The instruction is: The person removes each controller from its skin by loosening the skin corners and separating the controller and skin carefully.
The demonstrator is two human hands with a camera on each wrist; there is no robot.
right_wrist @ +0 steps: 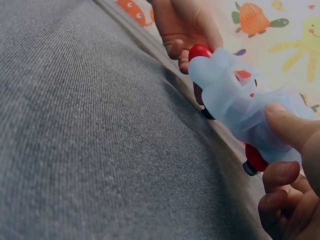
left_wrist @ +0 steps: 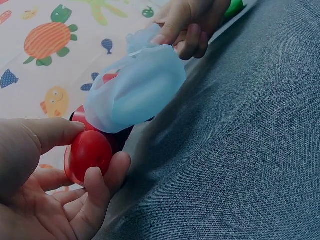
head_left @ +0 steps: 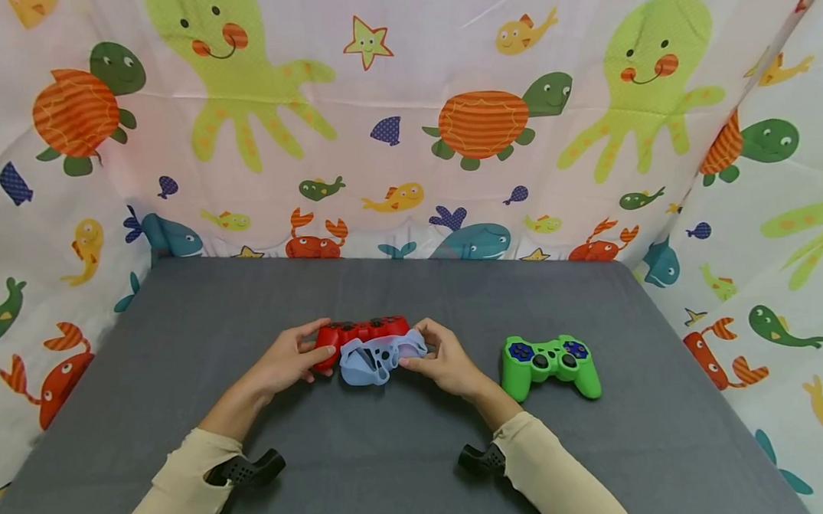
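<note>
A red game controller (head_left: 363, 330) is held above the grey table, its left grip between the thumb and fingers of my left hand (head_left: 286, 360). Against the controller's near side hangs a pale blue silicone controller cover (head_left: 365, 365), soft and misshapen. My right hand (head_left: 447, 357) pinches the cover's right end, thumb on top. The left wrist view shows the cover (left_wrist: 142, 90) overlapping much of the controller, while the red grip (left_wrist: 91, 152) stays bare in my left fingers. In the right wrist view, red parts of the controller (right_wrist: 255, 157) show beneath the cover.
To the right of my right hand, a green game controller (head_left: 550, 364) with blue buttons lies on the grey tabletop (head_left: 393, 457). A white curtain (head_left: 405, 119) printed with sea animals hangs behind the table and at both sides. Each wrist carries a black camera mount (head_left: 251, 469).
</note>
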